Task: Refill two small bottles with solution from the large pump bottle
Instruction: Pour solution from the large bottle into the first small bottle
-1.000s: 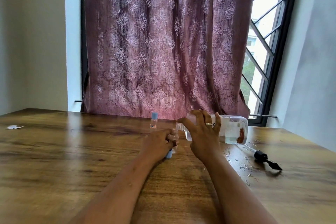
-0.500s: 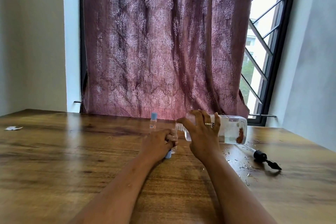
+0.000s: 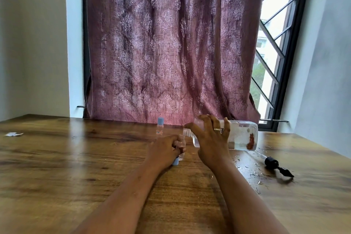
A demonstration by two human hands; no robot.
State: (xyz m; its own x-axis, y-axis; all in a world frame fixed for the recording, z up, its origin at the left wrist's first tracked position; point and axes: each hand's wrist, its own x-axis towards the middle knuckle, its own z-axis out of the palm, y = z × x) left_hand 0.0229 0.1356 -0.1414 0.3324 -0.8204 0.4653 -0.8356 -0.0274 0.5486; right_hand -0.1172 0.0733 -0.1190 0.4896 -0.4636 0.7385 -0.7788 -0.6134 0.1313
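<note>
- Two hands busy at once: right hand [image 3: 210,138] wrapped over large pump bottle [image 3: 241,136], tipped almost flat, threaded neck toward 9 o'clock; left hand [image 3: 165,150] closed around small open bottle [image 3: 181,142], standing on wooden table [image 3: 76,176] just under that neck.
- Narrow mouth below, wide neck above: risk of solution running past the opening, down the small bottle and over the left fingers [image 3: 176,143], if neck and mouth not lined up well.
- Liquid lying low along the side of the large bottle: possible sudden gulp with more tilt, then overflow. Fill level of the small bottle not readable behind the fingers, so hard to judge when to stop.
- Wet drops already on the table toward 3 o'clock, near the removed pump head [image 3: 278,166]: slippery grip possible.
- Blue cap [image 3: 175,161] beside the left hand, touching or not cannot be told: may roll away if nudged.
- Second small bottle [image 3: 160,126], capped, upright at 11 o'clock from the left hand: easy to knock over when drawing back.
</note>
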